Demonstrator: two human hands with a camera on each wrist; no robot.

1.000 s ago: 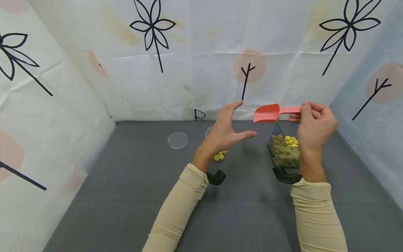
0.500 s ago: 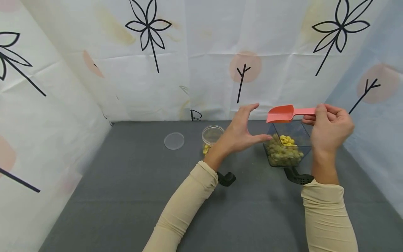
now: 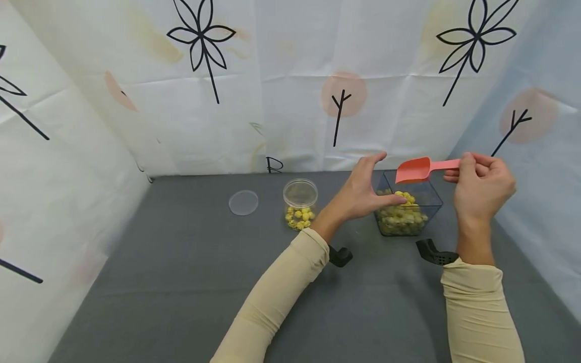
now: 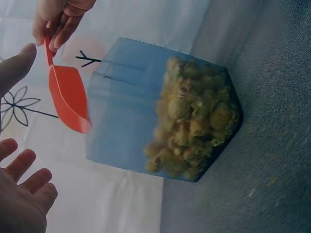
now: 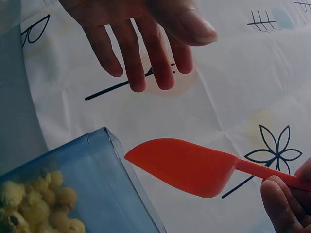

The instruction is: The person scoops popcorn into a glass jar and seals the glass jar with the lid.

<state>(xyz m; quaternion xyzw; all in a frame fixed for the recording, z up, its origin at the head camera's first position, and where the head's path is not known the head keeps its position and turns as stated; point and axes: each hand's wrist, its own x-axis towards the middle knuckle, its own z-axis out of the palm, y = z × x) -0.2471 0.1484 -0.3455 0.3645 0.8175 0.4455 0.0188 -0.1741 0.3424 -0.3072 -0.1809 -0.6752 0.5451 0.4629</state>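
My right hand [image 3: 458, 166] pinches the handle of a coral plastic scoop [image 3: 413, 170], held level and empty above a clear square container [image 3: 428, 201] part full of yellow puffed pieces [image 3: 401, 214]. My left hand [image 3: 386, 179] is open with fingers spread, its thumb at the container's near left rim and its fingers just left of the scoop bowl. In the left wrist view the scoop [image 4: 68, 99] hangs beside the container [image 4: 165, 111]. The right wrist view has the scoop [image 5: 182, 165] under my left hand's fingers [image 5: 141, 53].
A round clear jar [image 3: 300, 194] with some yellow pieces stands left of my left wrist, and its flat lid [image 3: 243, 202] lies further left on the grey table [image 3: 181, 282]. Patterned white sheets wall in the back and both sides.
Both hands have shifted right. My left hand moved from over the round jar to the square container's rim, uncovering the jar. The scoop stays level in my right hand.
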